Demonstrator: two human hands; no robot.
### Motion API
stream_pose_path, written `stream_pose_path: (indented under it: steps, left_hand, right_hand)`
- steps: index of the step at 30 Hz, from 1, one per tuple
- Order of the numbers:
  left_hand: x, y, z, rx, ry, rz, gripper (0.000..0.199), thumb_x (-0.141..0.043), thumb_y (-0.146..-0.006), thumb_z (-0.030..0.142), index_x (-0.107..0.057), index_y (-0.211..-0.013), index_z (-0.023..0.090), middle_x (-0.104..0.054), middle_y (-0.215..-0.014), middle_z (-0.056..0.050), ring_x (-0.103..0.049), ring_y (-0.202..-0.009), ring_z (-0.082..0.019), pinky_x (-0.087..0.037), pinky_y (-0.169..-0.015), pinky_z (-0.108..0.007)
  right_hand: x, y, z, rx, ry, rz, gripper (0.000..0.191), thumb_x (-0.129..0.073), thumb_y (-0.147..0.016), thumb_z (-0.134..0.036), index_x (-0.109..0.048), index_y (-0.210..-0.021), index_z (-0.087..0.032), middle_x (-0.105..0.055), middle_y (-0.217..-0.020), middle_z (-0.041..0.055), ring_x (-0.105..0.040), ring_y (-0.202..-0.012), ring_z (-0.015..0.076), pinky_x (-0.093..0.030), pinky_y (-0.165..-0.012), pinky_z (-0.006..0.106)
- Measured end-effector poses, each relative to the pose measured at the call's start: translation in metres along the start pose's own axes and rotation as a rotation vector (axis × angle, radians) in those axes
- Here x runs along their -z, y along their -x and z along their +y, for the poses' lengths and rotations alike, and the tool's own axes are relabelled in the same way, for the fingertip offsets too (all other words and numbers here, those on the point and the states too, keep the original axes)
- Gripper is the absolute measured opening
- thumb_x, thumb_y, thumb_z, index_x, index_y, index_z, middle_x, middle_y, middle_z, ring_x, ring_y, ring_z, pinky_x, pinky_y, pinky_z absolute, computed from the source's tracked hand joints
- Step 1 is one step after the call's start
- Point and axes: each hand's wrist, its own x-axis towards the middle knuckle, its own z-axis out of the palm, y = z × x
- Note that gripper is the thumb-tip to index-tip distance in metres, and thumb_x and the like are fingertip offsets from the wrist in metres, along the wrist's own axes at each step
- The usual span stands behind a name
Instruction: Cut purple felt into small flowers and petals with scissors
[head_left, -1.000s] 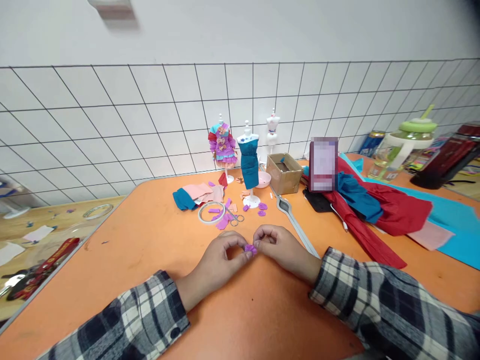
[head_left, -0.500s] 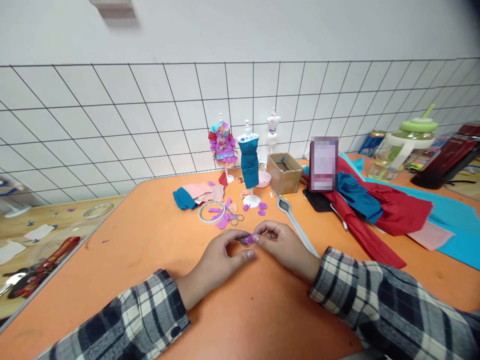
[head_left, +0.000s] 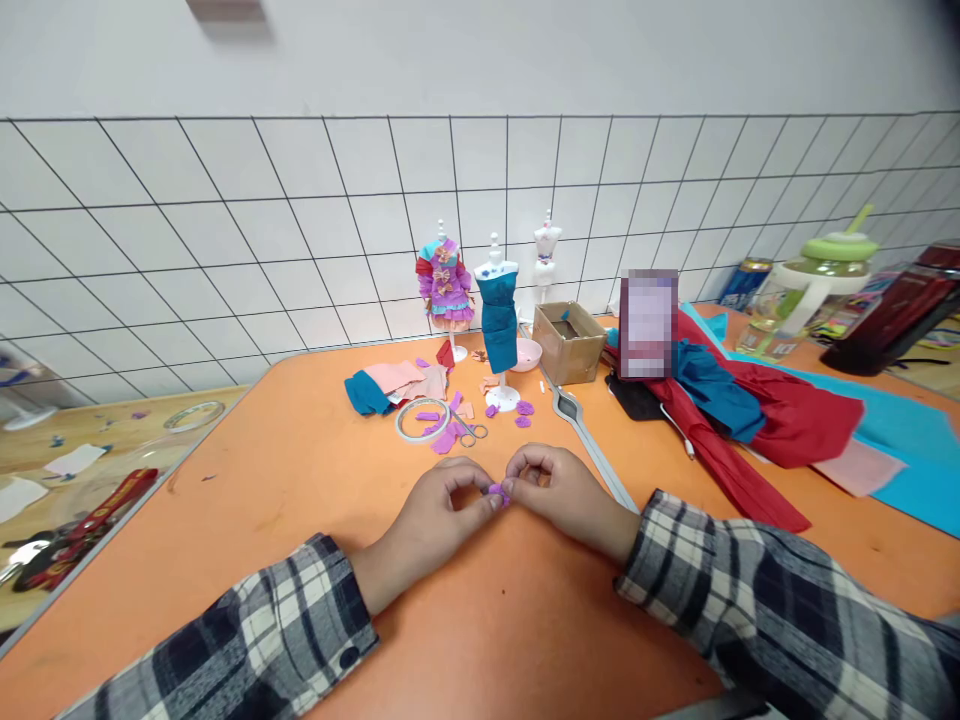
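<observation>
A small crumpled piece of purple crepe paper (head_left: pixel 499 493) is pinched between my two hands, just above the orange table. My left hand (head_left: pixel 439 510) grips it from the left with thumb and fingertips. From the right, my right hand (head_left: pixel 562 495) holds its other side between thumb and forefinger. Beyond them stand a mannequin in a teal wrap (head_left: pixel 499 320), a mannequin in a purple ruffled dress (head_left: pixel 450 285) and a mostly bare white mannequin (head_left: pixel 547 250). Several purple paper rosettes (head_left: pixel 524 409) lie by the teal one's base.
Scissors (head_left: pixel 471 432), a tape roll (head_left: pixel 401 432) and paper scraps (head_left: pixel 397 380) lie behind my left hand. At the back are a cardboard box (head_left: pixel 574 360) and a pink bowl (head_left: pixel 529 355). Rightward are a phone (head_left: pixel 648 325), red paper (head_left: pixel 795 420), a jug (head_left: pixel 814 290) and a dark red flask (head_left: pixel 892 310).
My left thumb has closed onto the purple paper, where it was apart from it before. The paper sits slightly lower, and its shape has turned between the fingers.
</observation>
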Motion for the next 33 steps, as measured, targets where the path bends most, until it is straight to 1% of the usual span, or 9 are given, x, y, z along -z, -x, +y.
stream_pose_path:
  steps: [2, 4, 8, 12, 17, 21, 26, 29, 33]
  left_hand:
    - [0.000, 0.000, -0.001, -0.006, 0.015, 0.011, 0.023, -0.060, -0.084, 0.038, -0.067, -0.076, 0.017, -0.066, -0.080, -0.005, -0.060, -0.079, -0.018, -0.046, -0.075, -0.030]
    - [0.001, 0.000, -0.001, 0.002, 0.032, 0.000, 0.023, -0.060, -0.084, 0.038, -0.066, -0.076, 0.017, -0.066, -0.080, -0.004, -0.060, -0.078, -0.018, -0.047, -0.074, -0.029]
    - [0.000, 0.000, -0.001, 0.002, 0.014, -0.005, 0.022, -0.061, -0.083, 0.038, -0.066, -0.075, 0.018, -0.066, -0.080, -0.004, -0.060, -0.079, -0.018, -0.047, -0.074, -0.029]
    - [0.000, 0.000, -0.002, -0.008, -0.010, -0.001, 0.021, -0.062, -0.082, 0.037, -0.067, -0.074, 0.018, -0.066, -0.079, -0.004, -0.060, -0.078, -0.018, -0.047, -0.074, -0.029]
    - [0.001, -0.001, -0.003, 0.003, 0.159, 0.026, 0.022, -0.063, -0.081, 0.037, -0.065, -0.072, 0.017, -0.066, -0.078, -0.003, -0.060, -0.075, -0.016, -0.047, -0.074, -0.029]
    - [0.002, -0.002, -0.003, 0.073, 0.195, 0.020, 0.023, -0.064, -0.081, 0.039, -0.067, -0.077, 0.017, -0.069, -0.084, -0.004, -0.062, -0.080, -0.018, -0.048, -0.078, -0.031]
    - [0.004, -0.004, -0.001, 0.066, 0.100, -0.005, 0.025, -0.065, -0.080, 0.038, -0.070, -0.094, 0.019, -0.071, -0.097, -0.007, -0.063, -0.092, -0.022, -0.047, -0.086, -0.034]
    - [0.005, -0.005, -0.001, 0.105, 0.120, -0.011, 0.026, -0.064, -0.080, 0.041, -0.070, -0.091, 0.018, -0.071, -0.094, -0.007, -0.064, -0.088, -0.022, -0.048, -0.082, -0.033]
    - [0.004, -0.005, -0.001, 0.101, 0.152, -0.003, 0.027, -0.064, -0.079, 0.043, -0.069, -0.078, 0.017, -0.070, -0.084, -0.005, -0.062, -0.079, -0.019, -0.048, -0.075, -0.030]
  right_hand:
    - [0.000, 0.000, 0.000, -0.047, -0.072, -0.026, 0.014, -0.063, -0.074, -0.030, -0.059, -0.072, -0.017, -0.046, -0.059, -0.0044, -0.039, -0.055, 0.0095, -0.030, -0.052, 0.023]
    - [0.000, 0.001, -0.001, -0.047, -0.113, -0.047, 0.015, -0.062, -0.075, -0.031, -0.059, -0.076, -0.017, -0.049, -0.062, -0.0037, -0.041, -0.056, 0.0097, -0.032, -0.053, 0.023]
    - [0.000, 0.002, -0.004, -0.009, -0.072, -0.048, 0.019, -0.063, -0.075, -0.031, -0.064, -0.088, -0.017, -0.055, -0.070, -0.0021, -0.046, -0.061, 0.0109, -0.035, -0.056, 0.023]
    - [0.000, 0.001, -0.002, 0.008, 0.025, -0.035, 0.012, -0.065, -0.074, -0.028, -0.064, -0.075, -0.016, -0.053, -0.064, -0.0025, -0.044, -0.060, 0.0105, -0.034, -0.056, 0.023]
    - [-0.010, 0.002, 0.003, -0.030, -0.211, -0.059, 0.018, -0.063, -0.079, -0.034, -0.059, -0.078, -0.016, -0.054, -0.069, -0.0019, -0.042, -0.058, 0.0091, -0.032, -0.053, 0.022]
    - [-0.014, 0.002, 0.000, -0.079, -0.345, -0.033, 0.023, -0.062, -0.080, -0.039, -0.055, -0.081, -0.017, -0.047, -0.062, -0.0051, -0.035, -0.051, 0.0073, -0.027, -0.047, 0.021]
    - [-0.005, -0.001, -0.002, -0.119, -0.294, 0.041, 0.024, -0.063, -0.078, -0.040, -0.055, -0.080, -0.018, -0.045, -0.058, -0.0061, -0.032, -0.047, 0.0069, -0.024, -0.044, 0.021]
    - [-0.003, -0.002, 0.000, -0.098, -0.225, 0.038, 0.023, -0.063, -0.078, -0.039, -0.058, -0.081, -0.017, -0.047, -0.061, -0.0048, -0.036, -0.052, 0.0079, -0.027, -0.048, 0.022]
    - [-0.005, -0.001, 0.000, -0.066, -0.179, -0.008, 0.017, -0.064, -0.075, -0.033, -0.059, -0.075, -0.016, -0.055, -0.068, -0.0016, -0.047, -0.061, 0.0102, -0.035, -0.055, 0.023]
